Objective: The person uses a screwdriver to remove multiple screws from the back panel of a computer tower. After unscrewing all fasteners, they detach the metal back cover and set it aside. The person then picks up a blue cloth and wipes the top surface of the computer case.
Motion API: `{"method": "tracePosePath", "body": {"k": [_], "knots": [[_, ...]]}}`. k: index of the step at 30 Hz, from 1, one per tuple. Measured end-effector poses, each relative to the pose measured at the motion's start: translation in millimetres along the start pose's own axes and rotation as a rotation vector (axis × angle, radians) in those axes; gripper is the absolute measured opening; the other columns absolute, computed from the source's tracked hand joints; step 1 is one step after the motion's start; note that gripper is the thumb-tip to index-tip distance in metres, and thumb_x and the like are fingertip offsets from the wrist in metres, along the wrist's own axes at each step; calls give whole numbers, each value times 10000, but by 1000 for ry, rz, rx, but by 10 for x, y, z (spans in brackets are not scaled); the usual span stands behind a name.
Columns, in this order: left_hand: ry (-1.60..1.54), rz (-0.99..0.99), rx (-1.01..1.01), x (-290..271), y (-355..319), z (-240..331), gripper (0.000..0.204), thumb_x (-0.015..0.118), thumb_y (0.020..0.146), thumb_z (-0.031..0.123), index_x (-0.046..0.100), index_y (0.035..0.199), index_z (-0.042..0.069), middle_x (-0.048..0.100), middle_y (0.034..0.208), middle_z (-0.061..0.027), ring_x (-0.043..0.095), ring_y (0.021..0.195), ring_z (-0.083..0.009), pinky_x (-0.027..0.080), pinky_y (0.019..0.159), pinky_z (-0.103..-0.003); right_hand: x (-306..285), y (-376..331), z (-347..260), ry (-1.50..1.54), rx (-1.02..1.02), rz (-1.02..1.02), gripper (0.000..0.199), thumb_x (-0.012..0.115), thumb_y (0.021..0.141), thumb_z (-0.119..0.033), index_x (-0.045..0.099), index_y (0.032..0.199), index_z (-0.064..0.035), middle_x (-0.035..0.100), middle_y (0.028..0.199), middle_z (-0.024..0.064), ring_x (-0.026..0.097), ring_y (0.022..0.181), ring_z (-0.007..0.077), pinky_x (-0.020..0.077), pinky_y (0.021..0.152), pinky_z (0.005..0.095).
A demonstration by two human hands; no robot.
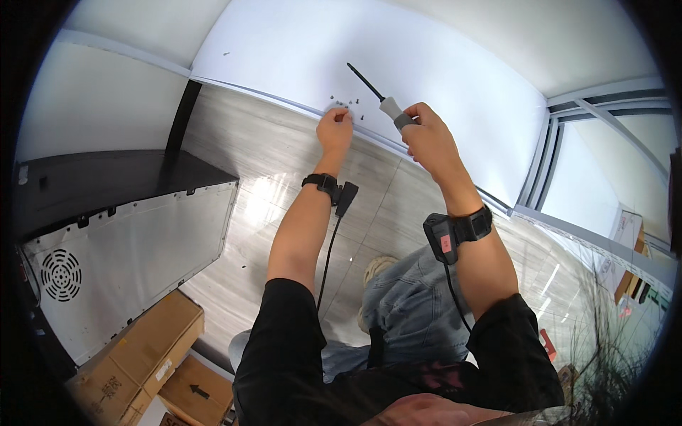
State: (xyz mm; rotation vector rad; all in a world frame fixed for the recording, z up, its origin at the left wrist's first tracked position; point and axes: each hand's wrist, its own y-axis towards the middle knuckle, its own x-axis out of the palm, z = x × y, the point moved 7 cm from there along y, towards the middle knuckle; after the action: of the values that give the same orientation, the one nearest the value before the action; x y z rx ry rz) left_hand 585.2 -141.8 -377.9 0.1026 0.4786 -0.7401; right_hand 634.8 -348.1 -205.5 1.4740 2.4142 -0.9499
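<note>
My right hand is wrapped round the grey handle of a screwdriver. Its dark shaft points up and to the left, above the white tabletop. At the table's near edge my left hand has its fingertips pinched together. Whatever they may hold is too small to make out. Just beyond those fingers lies a loose group of several small screws on the tabletop. One more small screw lies apart, toward the far left.
On the left stands a metal cabinet with a black top and a round vent, with cardboard boxes below it. White partitions flank the table, with a metal frame at right. Cables trail from black devices on both wrists.
</note>
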Motion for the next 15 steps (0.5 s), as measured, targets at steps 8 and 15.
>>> {"method": "tracePosePath", "body": {"k": [8,15], "knots": [[75,-49,68,-87,70,-24,149,677,755,88,691,901,59,671,755,-55,617,684,-134,492,647,-271,295,178,-84,27,15,-59,319,493,714,-143,572,986,3,636,780,186,618,717,289,465,660,351],[-128,-145,88,-81,88,-205,242,645,781,0,624,1021,19,654,792,-36,579,657,-94,475,598,-231,450,201,-148,29,-87,-42,358,492,711,-110,550,1043,8,580,747,89,529,543,147,423,517,285]]}}
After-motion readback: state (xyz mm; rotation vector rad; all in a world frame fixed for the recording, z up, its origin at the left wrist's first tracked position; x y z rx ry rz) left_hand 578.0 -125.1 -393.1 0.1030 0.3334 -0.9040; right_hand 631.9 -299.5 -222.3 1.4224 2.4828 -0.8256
